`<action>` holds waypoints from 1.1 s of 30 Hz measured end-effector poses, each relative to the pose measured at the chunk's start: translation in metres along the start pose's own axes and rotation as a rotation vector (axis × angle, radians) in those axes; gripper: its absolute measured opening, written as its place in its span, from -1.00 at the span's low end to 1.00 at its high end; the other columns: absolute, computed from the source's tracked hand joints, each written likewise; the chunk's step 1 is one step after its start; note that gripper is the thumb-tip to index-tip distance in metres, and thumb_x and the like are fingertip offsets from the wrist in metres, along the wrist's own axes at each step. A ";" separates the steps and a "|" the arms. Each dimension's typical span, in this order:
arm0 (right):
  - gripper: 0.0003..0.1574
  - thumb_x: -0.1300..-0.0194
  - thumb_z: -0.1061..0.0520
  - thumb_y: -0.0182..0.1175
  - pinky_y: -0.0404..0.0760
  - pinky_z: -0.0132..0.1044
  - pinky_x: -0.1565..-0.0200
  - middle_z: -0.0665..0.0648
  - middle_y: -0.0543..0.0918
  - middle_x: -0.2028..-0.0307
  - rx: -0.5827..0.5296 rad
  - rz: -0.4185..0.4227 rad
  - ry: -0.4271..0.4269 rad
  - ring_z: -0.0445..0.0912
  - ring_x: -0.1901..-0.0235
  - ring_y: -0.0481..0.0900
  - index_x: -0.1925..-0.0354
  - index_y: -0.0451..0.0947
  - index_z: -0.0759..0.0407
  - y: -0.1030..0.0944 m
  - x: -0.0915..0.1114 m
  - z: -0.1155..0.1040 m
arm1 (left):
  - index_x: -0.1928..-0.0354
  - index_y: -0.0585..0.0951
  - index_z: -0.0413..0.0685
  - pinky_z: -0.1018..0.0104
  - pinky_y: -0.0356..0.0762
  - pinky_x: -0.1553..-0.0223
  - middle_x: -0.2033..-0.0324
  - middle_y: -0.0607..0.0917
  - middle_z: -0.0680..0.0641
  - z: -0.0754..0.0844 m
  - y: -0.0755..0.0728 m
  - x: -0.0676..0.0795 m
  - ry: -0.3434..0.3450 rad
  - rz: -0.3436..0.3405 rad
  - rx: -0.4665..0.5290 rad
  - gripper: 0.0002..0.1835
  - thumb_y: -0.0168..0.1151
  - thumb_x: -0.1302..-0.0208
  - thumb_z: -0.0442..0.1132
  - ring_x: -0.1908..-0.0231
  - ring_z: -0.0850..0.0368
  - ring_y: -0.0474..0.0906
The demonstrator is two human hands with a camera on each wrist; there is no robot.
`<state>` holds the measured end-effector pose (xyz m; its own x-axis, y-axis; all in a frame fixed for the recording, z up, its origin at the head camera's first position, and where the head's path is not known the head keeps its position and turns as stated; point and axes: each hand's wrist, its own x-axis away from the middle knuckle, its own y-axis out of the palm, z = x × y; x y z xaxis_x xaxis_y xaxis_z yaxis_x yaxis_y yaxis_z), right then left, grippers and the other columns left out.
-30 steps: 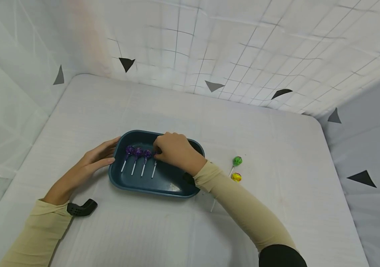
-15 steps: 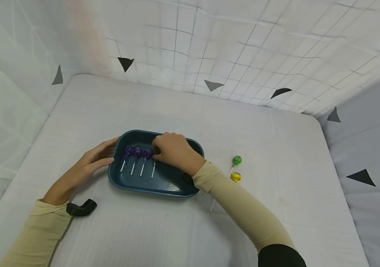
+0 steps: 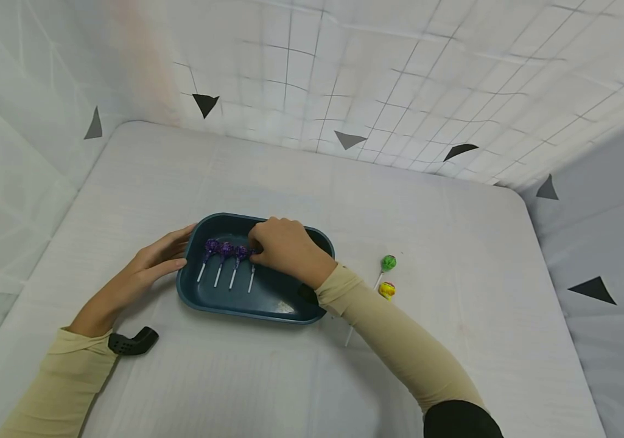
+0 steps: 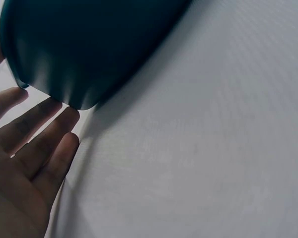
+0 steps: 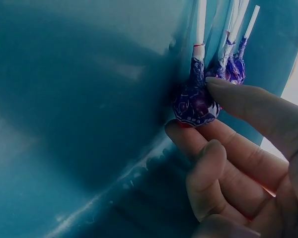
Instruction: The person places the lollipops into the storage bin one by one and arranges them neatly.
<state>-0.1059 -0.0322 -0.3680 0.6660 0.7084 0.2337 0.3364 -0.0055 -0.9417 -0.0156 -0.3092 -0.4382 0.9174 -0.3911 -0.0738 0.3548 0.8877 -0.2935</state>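
A dark teal tray (image 3: 268, 307) holds several purple-wrapped lollipops (image 3: 226, 250) in a row, their white sticks pointing toward the person. My right hand (image 3: 290, 246) reaches inside and pinches the rightmost purple lollipop (image 5: 196, 101) by its head between thumb and fingers; in the head view the hand covers most of that head. At the tray's left end, my left hand (image 3: 153, 261) rests its straight, spread fingers against the outer wall, as the left wrist view also shows with fingertips (image 4: 69, 114) right at the rim.
Right of the tray, a green lollipop (image 3: 389, 263) and a yellow lollipop (image 3: 387, 290) lie on the white tabletop (image 3: 487, 292), partly behind the right sleeve. A black wrist device (image 3: 134, 342) sits at the left cuff. White curtains with black triangles (image 3: 592, 290) surround the table.
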 end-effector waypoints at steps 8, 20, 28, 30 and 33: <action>-0.79 -0.37 -0.08 0.39 0.63 -0.29 0.38 -0.05 0.77 0.36 -0.011 -0.010 0.006 -0.18 0.42 0.62 0.13 0.79 -0.02 -0.002 0.001 0.000 | -0.64 0.13 0.00 0.70 0.29 -0.32 -0.53 0.26 -0.37 0.000 0.000 0.000 0.001 -0.002 0.009 -0.35 -0.04 -0.59 -0.40 -0.40 0.52 0.31; -0.72 -0.37 -0.11 0.39 0.64 -0.29 0.38 -0.06 0.76 0.35 -0.008 -0.009 0.010 -0.19 0.41 0.63 0.05 0.77 -0.03 -0.007 0.005 0.001 | -0.64 0.13 0.02 0.70 0.31 -0.31 -0.54 0.29 -0.27 0.000 -0.001 0.000 -0.001 -0.001 0.011 -0.34 -0.03 -0.59 -0.40 -0.39 0.51 0.33; -0.62 -0.35 -0.15 0.40 0.70 -0.24 0.30 -0.04 0.81 0.23 -0.021 -0.022 0.035 -0.16 0.31 0.70 -0.04 0.75 -0.03 -0.015 0.010 0.003 | -0.64 0.13 0.01 0.69 0.32 -0.31 -0.54 0.30 -0.18 -0.001 -0.002 0.000 0.002 -0.003 0.017 -0.34 -0.03 -0.58 -0.41 -0.39 0.51 0.34; -0.61 -0.35 -0.15 0.40 0.71 -0.23 0.29 -0.03 0.81 0.18 -0.033 -0.021 0.040 -0.16 0.29 0.71 -0.05 0.75 -0.02 -0.017 0.013 0.003 | -0.64 0.13 0.01 0.69 0.31 -0.31 -0.54 0.31 -0.15 -0.001 -0.002 0.000 0.004 -0.003 0.017 -0.34 -0.04 -0.58 -0.41 -0.39 0.51 0.34; -0.58 -0.35 -0.15 0.40 0.73 -0.22 0.28 -0.01 0.82 0.12 -0.035 -0.017 0.046 -0.14 0.23 0.73 -0.07 0.74 0.00 -0.020 0.015 0.005 | -0.64 0.13 0.00 0.69 0.31 -0.31 -0.54 0.32 -0.14 -0.002 -0.002 0.000 0.011 -0.005 0.017 -0.33 -0.04 -0.58 -0.42 -0.39 0.50 0.34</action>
<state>-0.1064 -0.0177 -0.3471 0.6893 0.6757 0.2614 0.3705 -0.0187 -0.9286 -0.0168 -0.3113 -0.4399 0.9135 -0.3984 -0.0831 0.3627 0.8896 -0.2777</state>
